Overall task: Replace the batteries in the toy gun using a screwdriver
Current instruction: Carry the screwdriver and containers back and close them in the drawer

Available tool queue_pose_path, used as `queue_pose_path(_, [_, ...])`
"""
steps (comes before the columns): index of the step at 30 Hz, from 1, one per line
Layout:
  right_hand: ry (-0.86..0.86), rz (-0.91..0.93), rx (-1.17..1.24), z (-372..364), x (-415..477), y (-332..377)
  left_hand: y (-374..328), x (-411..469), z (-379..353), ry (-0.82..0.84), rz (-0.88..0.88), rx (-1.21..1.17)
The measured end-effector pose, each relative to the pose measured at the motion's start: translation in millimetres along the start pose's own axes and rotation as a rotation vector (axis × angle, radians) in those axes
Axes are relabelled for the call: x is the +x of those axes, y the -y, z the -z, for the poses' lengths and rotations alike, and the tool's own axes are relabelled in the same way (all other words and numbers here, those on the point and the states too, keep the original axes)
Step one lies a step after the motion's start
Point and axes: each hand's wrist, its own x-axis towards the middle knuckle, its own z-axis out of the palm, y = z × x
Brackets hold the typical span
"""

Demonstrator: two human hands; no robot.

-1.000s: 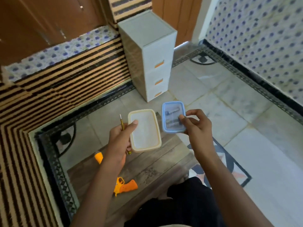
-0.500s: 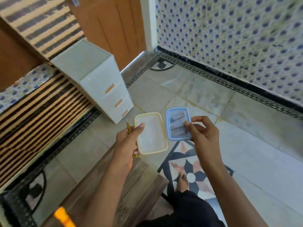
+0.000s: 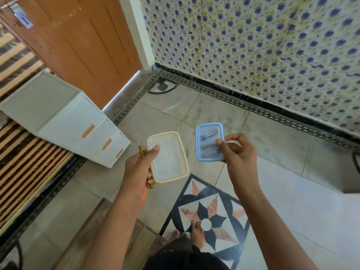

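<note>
Two boxes stayed gripped as we turned from the bench (image 3: 91,236): our left hand (image 3: 139,172) curled round the cream box (image 3: 168,158) and screwdriver (image 3: 139,150), our right hand (image 3: 240,152) pinched the blue box (image 3: 208,142), and the toy gun had slipped out of view, so unscrewing seemingly waited; a drawer unit (image 3: 64,117) stood nearby.

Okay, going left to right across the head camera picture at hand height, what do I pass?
white drawer unit → left hand → cream-rimmed box → blue-rimmed box → right hand
</note>
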Motion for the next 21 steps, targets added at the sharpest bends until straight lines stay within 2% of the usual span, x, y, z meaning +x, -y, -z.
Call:
queue_pose_path(10, [0.099, -0.029, 0.019, -62, 69, 26, -46, 74, -1, -0.003, -0.009, -0.041])
queue_pose_path(21, [0.331, 0.037, 0.039, -238, 182, 99, -163, 207, 80, -0.17, -0.132, -0.104])
